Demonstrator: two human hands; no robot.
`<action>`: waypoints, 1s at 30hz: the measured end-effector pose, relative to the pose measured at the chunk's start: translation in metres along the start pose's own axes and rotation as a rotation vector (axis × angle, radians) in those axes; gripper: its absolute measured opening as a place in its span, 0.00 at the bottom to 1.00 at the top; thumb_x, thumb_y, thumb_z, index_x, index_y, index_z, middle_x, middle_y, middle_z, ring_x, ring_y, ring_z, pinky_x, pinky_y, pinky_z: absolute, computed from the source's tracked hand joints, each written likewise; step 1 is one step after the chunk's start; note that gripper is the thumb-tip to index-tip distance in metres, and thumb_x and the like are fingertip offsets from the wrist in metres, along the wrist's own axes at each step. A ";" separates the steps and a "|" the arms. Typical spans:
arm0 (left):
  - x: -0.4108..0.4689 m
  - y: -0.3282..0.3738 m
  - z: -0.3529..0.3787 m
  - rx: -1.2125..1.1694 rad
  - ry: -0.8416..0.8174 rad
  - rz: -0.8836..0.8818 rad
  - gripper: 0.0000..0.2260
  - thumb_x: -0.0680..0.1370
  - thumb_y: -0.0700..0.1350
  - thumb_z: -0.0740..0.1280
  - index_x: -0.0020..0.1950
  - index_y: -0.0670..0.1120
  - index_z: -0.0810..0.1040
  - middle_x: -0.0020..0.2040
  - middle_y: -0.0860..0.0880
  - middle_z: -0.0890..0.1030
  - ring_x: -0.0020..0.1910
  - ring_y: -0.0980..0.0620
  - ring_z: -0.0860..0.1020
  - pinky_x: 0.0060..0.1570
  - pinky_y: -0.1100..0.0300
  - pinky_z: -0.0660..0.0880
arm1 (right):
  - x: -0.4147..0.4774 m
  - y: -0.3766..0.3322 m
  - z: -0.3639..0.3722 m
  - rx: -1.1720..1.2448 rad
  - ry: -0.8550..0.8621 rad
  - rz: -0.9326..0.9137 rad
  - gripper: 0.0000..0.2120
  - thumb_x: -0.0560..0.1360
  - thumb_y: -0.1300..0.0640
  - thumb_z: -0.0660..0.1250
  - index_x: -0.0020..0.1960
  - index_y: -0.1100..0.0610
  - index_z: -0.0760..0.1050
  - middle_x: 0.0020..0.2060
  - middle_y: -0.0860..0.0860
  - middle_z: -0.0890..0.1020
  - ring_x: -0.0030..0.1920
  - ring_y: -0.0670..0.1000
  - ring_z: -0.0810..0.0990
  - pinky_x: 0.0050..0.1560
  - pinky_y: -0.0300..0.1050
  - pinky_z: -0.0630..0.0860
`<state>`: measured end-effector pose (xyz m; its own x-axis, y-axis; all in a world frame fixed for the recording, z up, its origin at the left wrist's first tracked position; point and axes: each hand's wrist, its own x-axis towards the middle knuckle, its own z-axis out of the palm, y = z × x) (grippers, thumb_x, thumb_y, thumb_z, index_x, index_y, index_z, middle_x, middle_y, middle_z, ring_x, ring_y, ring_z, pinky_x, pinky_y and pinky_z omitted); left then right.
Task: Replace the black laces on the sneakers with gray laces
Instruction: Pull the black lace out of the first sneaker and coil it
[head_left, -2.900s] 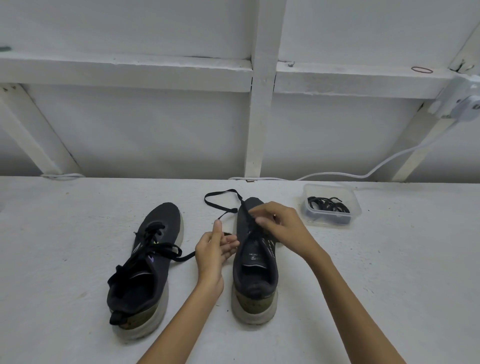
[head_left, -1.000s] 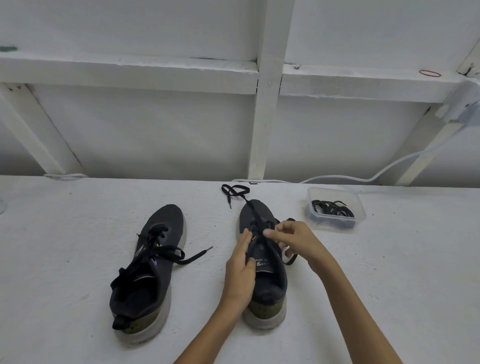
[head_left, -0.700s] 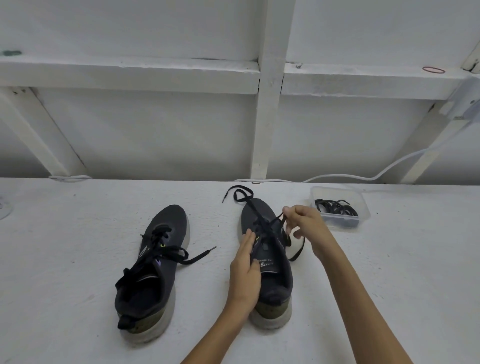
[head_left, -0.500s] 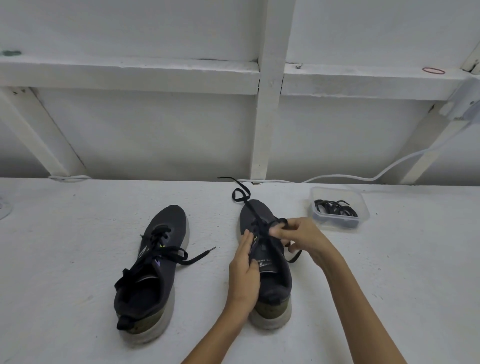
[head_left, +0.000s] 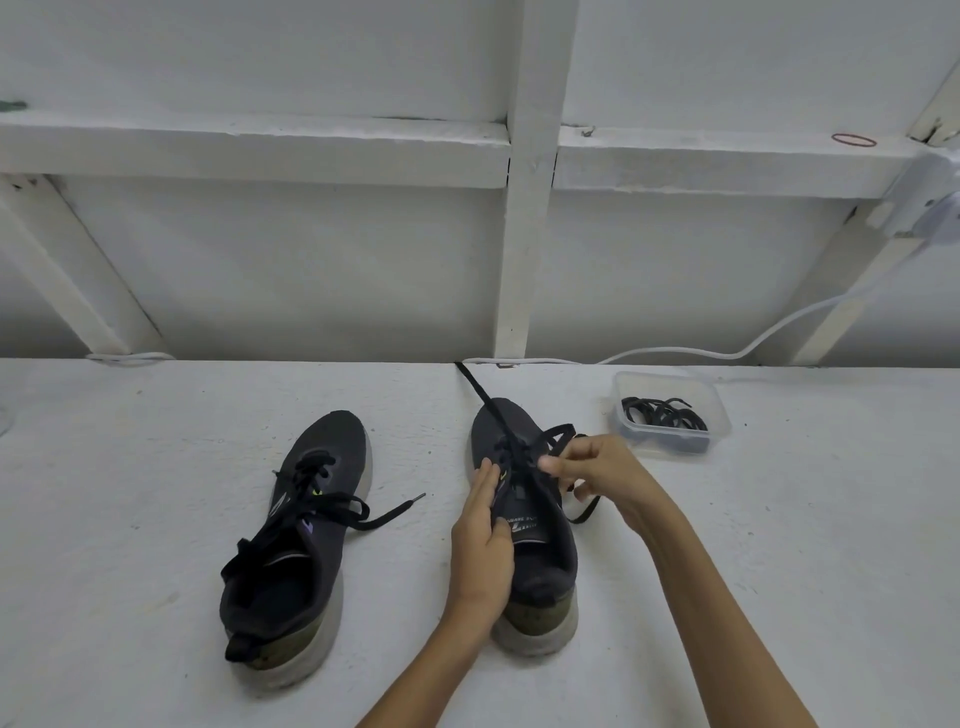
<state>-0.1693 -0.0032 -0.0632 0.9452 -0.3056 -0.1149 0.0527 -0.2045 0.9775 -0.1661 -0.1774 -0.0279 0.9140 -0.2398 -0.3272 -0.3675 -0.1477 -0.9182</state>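
Two dark sneakers with pale soles stand on the white surface, toes pointing away. The left sneaker (head_left: 298, 525) is laced with a loose black lace. My left hand (head_left: 483, 540) lies with straight fingers along the left side of the right sneaker (head_left: 540, 551), steadying it. My right hand (head_left: 597, 475) pinches the black lace (head_left: 480, 392) over the eyelets; one end runs straight away past the toe, and a loop hangs right of the shoe. A clear plastic box (head_left: 670, 418) to the right holds a coil of dark laces.
A white wall with beams rises directly behind the surface. A white cable (head_left: 675, 353) runs along the back edge up to a fitting at the upper right. A red rubber band (head_left: 853, 139) lies on the ledge.
The free lace end past the toe went from a curl to a straight line toward the wall. My right hand stays at the eyelets; my left hand keeps holding the shoe's side.
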 end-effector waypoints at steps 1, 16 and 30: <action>0.000 0.000 0.000 0.000 -0.001 0.000 0.29 0.78 0.27 0.53 0.76 0.47 0.63 0.76 0.55 0.62 0.75 0.60 0.59 0.74 0.65 0.54 | 0.001 -0.001 -0.001 0.017 0.042 -0.022 0.10 0.72 0.59 0.75 0.37 0.63 0.79 0.28 0.53 0.79 0.29 0.46 0.76 0.31 0.38 0.69; 0.001 -0.003 -0.001 -0.005 -0.015 0.005 0.28 0.78 0.27 0.54 0.76 0.47 0.64 0.76 0.55 0.62 0.75 0.60 0.58 0.68 0.75 0.53 | 0.003 -0.004 -0.003 0.074 0.145 -0.070 0.11 0.73 0.60 0.74 0.35 0.64 0.78 0.28 0.54 0.79 0.30 0.48 0.76 0.32 0.39 0.68; 0.002 -0.006 -0.002 -0.010 -0.019 0.017 0.28 0.78 0.27 0.54 0.75 0.47 0.64 0.75 0.57 0.62 0.75 0.60 0.59 0.71 0.71 0.54 | 0.001 -0.002 0.003 0.090 0.093 -0.012 0.10 0.72 0.60 0.74 0.42 0.68 0.80 0.30 0.47 0.82 0.28 0.46 0.76 0.30 0.38 0.66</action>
<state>-0.1668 -0.0009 -0.0691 0.9398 -0.3263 -0.1014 0.0398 -0.1902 0.9809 -0.1637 -0.1749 -0.0272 0.8967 -0.3274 -0.2979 -0.3359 -0.0650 -0.9397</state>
